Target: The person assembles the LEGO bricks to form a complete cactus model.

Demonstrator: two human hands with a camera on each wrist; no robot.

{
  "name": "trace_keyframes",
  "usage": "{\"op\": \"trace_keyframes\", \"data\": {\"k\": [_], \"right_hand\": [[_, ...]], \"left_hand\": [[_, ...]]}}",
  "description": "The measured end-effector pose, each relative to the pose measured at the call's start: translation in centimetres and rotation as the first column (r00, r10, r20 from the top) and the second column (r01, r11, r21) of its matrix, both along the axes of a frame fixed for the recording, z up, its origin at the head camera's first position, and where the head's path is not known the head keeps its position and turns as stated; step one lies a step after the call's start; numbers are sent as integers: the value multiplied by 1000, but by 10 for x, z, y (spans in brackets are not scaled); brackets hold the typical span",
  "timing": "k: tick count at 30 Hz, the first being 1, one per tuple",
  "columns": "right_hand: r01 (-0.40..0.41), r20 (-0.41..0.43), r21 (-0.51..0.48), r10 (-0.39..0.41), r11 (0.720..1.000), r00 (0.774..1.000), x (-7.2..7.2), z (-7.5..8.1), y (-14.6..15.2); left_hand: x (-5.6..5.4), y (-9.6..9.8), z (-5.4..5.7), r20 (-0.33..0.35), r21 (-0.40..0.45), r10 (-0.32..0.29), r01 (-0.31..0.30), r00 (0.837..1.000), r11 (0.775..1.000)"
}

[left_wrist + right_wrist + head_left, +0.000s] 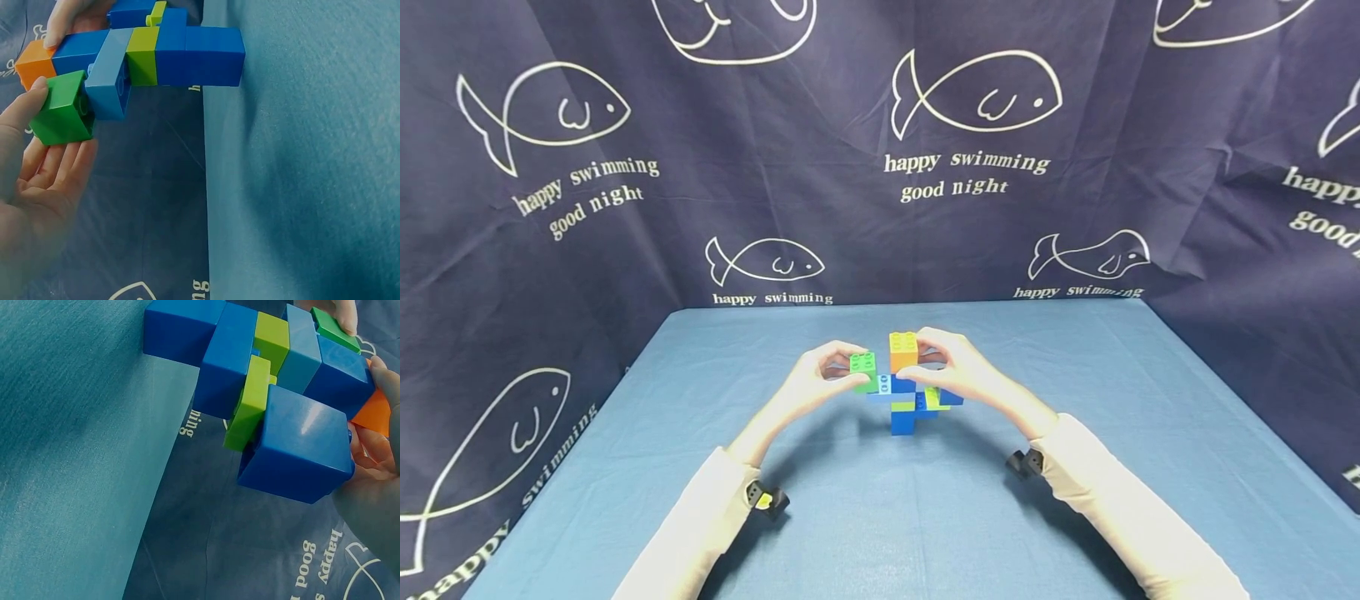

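Observation:
A stack of toy building bricks stands on the table, with a blue brick [902, 423] at its foot. My left hand [812, 379] pinches a green brick [864, 379] between thumb and fingers. In the left wrist view that brick is tilted against the left end of a light blue brick [111, 75]. My right hand [962, 367] grips the orange brick [903, 354] at the top, which sits on a blue brick [340, 375]. Toward the right, a thin yellow-green brick [249, 403] carries another blue brick [300, 444]. A yellow-green brick [142, 56] lies beneath the light blue one.
Blue cloth covers the table [880, 533]. A dark curtain [865, 208] with white fish drawings and lettering rises behind and at both sides. Small black devices [767, 500] are strapped to the wrists, below the white sleeves [700, 517].

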State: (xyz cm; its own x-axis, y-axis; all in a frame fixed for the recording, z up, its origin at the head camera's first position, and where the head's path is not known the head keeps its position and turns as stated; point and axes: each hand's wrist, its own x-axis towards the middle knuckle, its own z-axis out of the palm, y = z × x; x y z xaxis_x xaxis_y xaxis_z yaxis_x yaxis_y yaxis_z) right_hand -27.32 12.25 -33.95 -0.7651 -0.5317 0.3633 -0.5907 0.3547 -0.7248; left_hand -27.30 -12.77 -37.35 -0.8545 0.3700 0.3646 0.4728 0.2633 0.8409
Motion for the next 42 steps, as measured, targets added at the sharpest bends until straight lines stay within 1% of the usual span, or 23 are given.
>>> {"op": "trace_keyframes", "data": {"k": [3,9,11,13,18,20,24,29,37,42], "right_hand": [[2,0,3,-2,1000,1000,4,4,-1],[-2,4,17,2,1000,1000,25,25,-5],[0,6,20,-1,1000,1000,26,26,-5],[2,2,20,-2,1000,1000,22,21,-5],[2,-6,7,-2,1000,1000,5,2,-1],[0,-9,3,0,1000,1000,3,0,0],[-3,-19,-6,3,1000,1000,1,-2,1],[-13,-36,-11,13,1000,999,1,-2,0],[-9,-11,-22,8,1000,1000,0,-2,0],[-9,-10,-27,9,1000,1000,-1,-1,0]], "left_hand": [[0,0,1,-6,-11,-9,9,1000,1000],[1,-1,2,6,-39,-21,21,1000,999],[1,-1,2,7,-40,-27,27,1000,999],[1,-1,3,4,-38,-35,35,999,999],[1,-1,3,4,-34,-45,45,999,998],[1,0,3,7,-34,-45,45,999,998],[1,0,3,3,-37,-47,48,999,998],[1,-1,4,-13,-60,-49,48,999,997],[1,0,3,-1,-74,-51,50,999,996],[0,0,5,1,-73,-53,53,999,996]]}}
